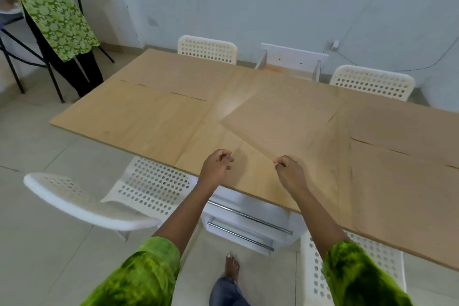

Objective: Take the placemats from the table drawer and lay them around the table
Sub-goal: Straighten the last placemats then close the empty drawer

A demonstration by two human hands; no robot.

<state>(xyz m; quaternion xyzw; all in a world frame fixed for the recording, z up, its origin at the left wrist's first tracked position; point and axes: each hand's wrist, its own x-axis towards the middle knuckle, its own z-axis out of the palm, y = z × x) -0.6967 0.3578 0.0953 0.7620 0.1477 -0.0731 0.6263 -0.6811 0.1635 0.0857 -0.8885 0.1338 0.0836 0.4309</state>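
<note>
Right grip (289, 169) pinching placemat (280, 119) corner

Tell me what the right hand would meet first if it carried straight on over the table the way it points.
The right hand points across the wooden table. It would probably first pass over the tan placemat it pinches, then reach the open white drawer at the far edge; depth is unclear.
</note>
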